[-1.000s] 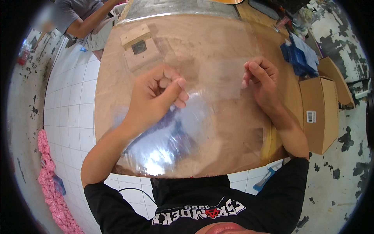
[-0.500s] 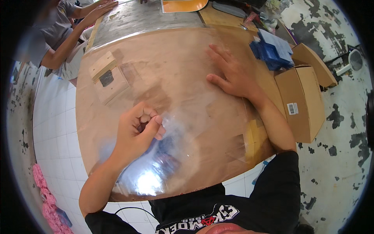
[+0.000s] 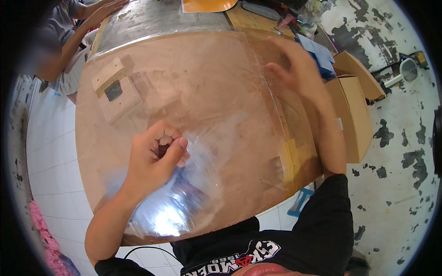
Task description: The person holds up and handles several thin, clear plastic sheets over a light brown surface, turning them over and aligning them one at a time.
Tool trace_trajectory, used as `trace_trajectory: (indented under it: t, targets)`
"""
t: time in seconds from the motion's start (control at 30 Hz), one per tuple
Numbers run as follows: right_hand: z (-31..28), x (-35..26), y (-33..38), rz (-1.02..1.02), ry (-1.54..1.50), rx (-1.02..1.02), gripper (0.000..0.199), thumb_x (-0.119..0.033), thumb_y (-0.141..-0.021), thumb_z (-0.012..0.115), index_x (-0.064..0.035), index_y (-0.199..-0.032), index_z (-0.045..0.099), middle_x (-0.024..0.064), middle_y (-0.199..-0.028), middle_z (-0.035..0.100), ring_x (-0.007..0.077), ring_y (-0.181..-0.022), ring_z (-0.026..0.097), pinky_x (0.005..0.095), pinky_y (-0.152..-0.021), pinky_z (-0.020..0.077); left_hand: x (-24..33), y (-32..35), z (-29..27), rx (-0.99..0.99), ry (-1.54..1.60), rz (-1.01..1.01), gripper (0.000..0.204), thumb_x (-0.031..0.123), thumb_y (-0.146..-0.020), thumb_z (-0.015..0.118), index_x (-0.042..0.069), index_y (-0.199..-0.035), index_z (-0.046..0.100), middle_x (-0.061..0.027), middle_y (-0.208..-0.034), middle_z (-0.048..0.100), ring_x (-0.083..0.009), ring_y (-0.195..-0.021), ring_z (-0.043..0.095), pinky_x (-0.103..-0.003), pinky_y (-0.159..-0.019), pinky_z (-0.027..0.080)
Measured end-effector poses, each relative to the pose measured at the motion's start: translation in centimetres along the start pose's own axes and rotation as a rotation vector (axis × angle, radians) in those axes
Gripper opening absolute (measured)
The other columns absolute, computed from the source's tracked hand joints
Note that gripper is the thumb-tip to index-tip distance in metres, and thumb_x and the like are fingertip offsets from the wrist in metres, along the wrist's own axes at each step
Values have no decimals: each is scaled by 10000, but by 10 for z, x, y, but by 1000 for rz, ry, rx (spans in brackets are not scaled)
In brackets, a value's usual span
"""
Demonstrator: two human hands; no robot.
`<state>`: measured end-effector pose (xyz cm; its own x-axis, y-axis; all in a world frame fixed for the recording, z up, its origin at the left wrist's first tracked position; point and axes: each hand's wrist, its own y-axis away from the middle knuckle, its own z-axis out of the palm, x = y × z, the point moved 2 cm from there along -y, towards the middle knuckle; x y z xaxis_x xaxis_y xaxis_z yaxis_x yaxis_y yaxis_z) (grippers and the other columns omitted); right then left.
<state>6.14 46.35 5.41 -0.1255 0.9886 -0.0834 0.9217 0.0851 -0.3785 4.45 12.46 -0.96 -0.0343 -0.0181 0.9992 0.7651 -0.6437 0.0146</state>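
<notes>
Over the near left of the brown, plastic-covered table point(image 3: 221, 83), my left hand point(image 3: 154, 156) is closed, thumb pressed to the curled fingers. Whatever is in that pinch, if anything, is too small to make out. My right hand point(image 3: 299, 69) is smeared by motion above the table's right side, its thumb apart from the outstretched fingers and nothing visible in it. Close beyond it lies a stack of blue pieces with a pale blue top point(image 3: 315, 48), partly covered by the hand. A small wooden block fixture point(image 3: 115, 94) with a dark square patch sits at the left.
An open cardboard box point(image 3: 357, 119) stands right of the table, beside the stack. Across the table, an orange sheet point(image 3: 209, 4) lies on a grey surface. Another person's arm point(image 3: 94, 18) rests at the far left edge. Bright glare covers the near left tabletop.
My right hand has swung rightward from the tabletop toward the blue stack. The left hand keeps its closed shape. The whole view has shifted slightly.
</notes>
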Motion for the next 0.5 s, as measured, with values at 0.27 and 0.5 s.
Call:
trace_trajectory:
  t: [0.27, 0.5]
  targets:
    - [-59, 100, -24, 304, 322, -121, 617, -386, -723, 768, -102, -1241, 588, 153, -1102, 663, 329, -1005, 632, 397, -882, 488, 7, -1, 1, -26, -60, 34, 108, 56, -907, 576, -21, -842, 537, -61, -646, 620, -82, -602, 611, -225, -524, 492]
    - [-36, 101, -28, 524, 395, -79, 370, -398, -712, 766, -79, -896, 734, 105, -847, 712, 261, -804, 680, 365, -757, 512, 5, 0, -2, -27, -17, 13, 113, 52, -903, 582, -26, -834, 539, -61, -647, 618, -87, -605, 616, -228, -522, 498]
